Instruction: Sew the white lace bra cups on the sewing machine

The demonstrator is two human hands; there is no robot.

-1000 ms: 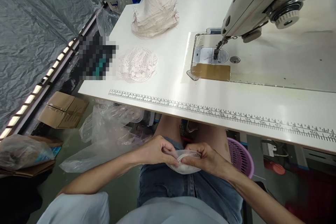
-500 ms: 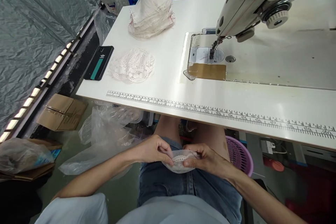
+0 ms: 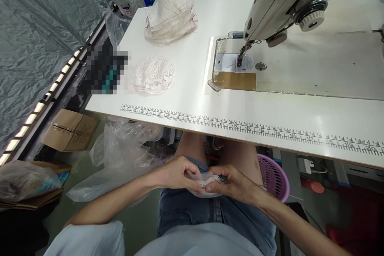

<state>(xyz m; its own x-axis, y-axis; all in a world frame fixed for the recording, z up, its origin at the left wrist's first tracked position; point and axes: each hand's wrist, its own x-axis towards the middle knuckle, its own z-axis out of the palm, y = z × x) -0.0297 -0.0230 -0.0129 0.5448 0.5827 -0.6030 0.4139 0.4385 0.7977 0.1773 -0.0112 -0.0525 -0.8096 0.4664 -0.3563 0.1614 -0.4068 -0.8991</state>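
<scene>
"White, sheer and lace-edged, the small piece [image 3: 210,181] sits between both hands, just above the denim shorts [image 3: 192,208]. What has changed?"

"Both sets of fingertips have drawn closer together over the last half second. Less of its flat face shows, and the lace edging [image 3: 213,178] looks more gathered."

"Meaning what?"

"My judgement: the edge is being worked by hand. It's on the near side of the table [image 3: 186,96], well apart from the sewing machine [image 3: 267,8]."

"And the fingers?"

"On the left hand [image 3: 184,173], thumb and fingers pinch one end. On the right hand [image 3: 232,182], the thumb presses the other end against curled fingers; I can't see those tips. Both forearms slant inward."

"Anything similar about?"

"Another lace piece [image 3: 154,75] lies flat on the tabletop, untouched."
</scene>
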